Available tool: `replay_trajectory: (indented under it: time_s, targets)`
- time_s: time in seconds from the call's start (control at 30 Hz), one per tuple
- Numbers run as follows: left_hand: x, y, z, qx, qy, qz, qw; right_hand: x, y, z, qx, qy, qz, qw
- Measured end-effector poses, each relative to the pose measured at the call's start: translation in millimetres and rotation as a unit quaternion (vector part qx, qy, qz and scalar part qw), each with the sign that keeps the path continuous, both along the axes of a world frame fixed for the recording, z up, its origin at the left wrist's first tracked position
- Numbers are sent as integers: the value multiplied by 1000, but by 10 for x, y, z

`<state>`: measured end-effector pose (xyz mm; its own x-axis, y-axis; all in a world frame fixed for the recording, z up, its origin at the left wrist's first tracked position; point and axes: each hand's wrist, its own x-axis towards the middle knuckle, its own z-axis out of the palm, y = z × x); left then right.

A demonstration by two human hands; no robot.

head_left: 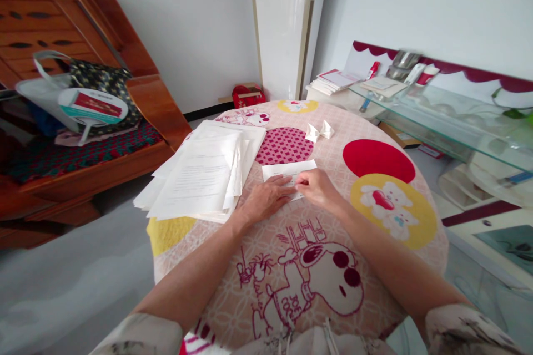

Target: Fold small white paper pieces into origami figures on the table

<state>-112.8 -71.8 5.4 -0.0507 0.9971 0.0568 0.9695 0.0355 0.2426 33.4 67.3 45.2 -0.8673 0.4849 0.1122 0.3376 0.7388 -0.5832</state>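
Observation:
A small white sheet of paper (288, 168) with faint print lies on the table in front of me. Stretched flat over its left part, my left hand (270, 195) has its fingers extended toward the right. My right hand (317, 186) is curled closed on the sheet's right part, close to the left fingertips. Whether anything is between its fingers is hidden. To the left is a thick, uneven stack of printed papers (195, 172), its corners curling. Two small folded paper pieces (319, 132) stand beyond the sheet, toward the right.
A patterned cloth (375, 299) covers the round table. At the left is a wooden bench (154, 105) holding a bag and a round fan (92, 106). On the right, a glass shelf (449, 122) carries metal bowls and papers. A tall white air conditioner (280, 28) stands behind.

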Motion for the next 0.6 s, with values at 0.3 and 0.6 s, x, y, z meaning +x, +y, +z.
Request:
replay_trajectory:
  time_s: [0.3,0.6]
  targets:
    - [7,0,8,1,-7,3,1000,-83,-57,-94,-5,-159,-16,987]
    - [0,-2,-14,-1,-2,7,1000,23,-35,-67,22,-205,-66,976]
